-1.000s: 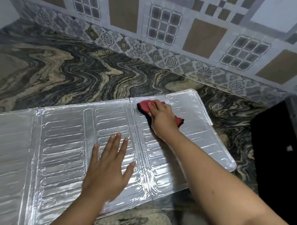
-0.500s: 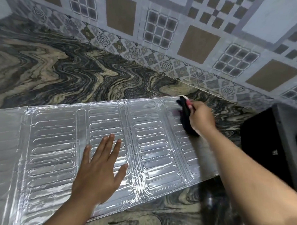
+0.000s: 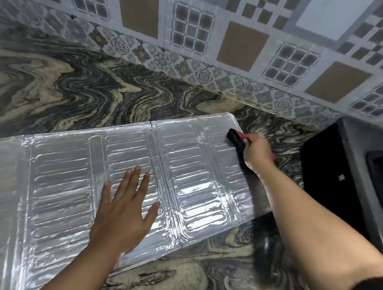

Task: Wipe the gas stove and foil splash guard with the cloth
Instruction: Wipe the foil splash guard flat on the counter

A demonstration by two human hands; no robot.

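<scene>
While the person's forearms are reaching in from the near edge, the swirled dark-and-cream stone worktop (image 3: 58, 85) is carrying a silver embossed foil splash guard (image 3: 63, 194), which is lying flat and unfolded with its long axis running left to right. Nearest the viewer, the left hand (image 3: 123, 215) is pressing palm-down on the guard's middle panel, its fingers spread apart and gripping nothing, apparently just pinning the sheet in place. Farther along and to the right, the right hand (image 3: 255, 152) is closing its grip on a black-and-red cloth (image 3: 236, 143), which is touching the guard at its far right corner, right at the short edge. From that grip, nearly all of the guard is stretching away to the left, so the next stroke would probably be travelling leftward along the long axis, toward the pinning hand; the right hand is the nearer one to the unwiped edge strip. The foil is looking bright and crinkled, its raised oblong ribs catching glare, with fold seams dividing the panels. I cannot tell any grime on it. At the far right, well apart from the guard, a black gas stove (image 3: 332, 171) is sitting only partly in view, not yet being wiped.
</scene>
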